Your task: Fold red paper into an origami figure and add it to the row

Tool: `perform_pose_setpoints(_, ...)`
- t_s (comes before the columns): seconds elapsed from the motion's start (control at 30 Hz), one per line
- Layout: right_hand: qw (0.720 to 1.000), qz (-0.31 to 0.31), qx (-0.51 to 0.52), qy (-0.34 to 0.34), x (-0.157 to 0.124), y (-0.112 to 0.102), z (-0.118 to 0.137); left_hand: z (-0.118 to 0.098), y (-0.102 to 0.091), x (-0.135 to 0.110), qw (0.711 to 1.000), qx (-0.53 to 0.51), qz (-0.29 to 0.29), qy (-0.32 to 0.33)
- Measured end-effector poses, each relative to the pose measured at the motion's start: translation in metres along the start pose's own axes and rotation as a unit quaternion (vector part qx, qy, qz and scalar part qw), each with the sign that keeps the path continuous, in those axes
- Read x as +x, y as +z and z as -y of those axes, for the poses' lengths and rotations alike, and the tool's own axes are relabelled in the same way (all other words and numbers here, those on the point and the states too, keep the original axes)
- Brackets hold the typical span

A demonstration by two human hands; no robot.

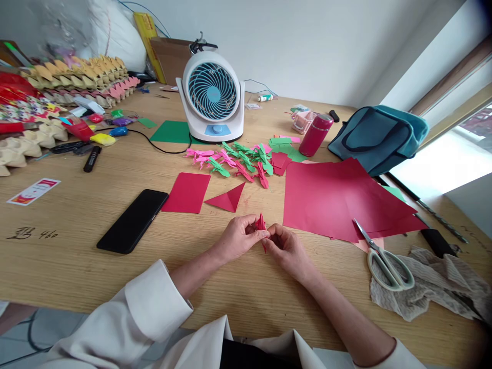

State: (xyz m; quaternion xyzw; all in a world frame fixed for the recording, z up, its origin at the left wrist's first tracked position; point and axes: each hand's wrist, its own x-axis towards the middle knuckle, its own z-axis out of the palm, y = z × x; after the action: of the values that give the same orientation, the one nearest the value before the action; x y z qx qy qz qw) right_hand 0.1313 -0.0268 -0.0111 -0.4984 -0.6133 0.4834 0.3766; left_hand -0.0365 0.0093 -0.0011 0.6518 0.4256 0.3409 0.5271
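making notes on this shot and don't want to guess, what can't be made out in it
Head view: the middle of the red folded piece, hidden by the left hand and right hand.
Head view: the details printed on the white-and-red card, too small to read.
Head view: what is inside the blue bag, hidden by its sides.
Head view: the far end of the crumpled cloth, lost at the dark right edge.
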Motion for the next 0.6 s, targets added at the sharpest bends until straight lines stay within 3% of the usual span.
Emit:
perform_pose_setpoints(0.2,1.0,-0.012,-0.003,0.001,0.0008,0.0007,0.0008,0.0069,0.0019,0.0007,0.998,-0.053,0.023,-0.04)
perform_pose_setpoints(0.37,1.0,-0.007,-0.017,0.001,0.0003,0.0003,0.0039,0.0032,0.0011,0.0007,0.999,-0.034,-0.019,0.008)
perform_pose_setpoints(0.6,1.0,0.002,0.001,-0.006,0.0015,-0.0003,0.0008,0.0041,0.0026,0.0014,0.997,-0.07,-0.018,0.01)
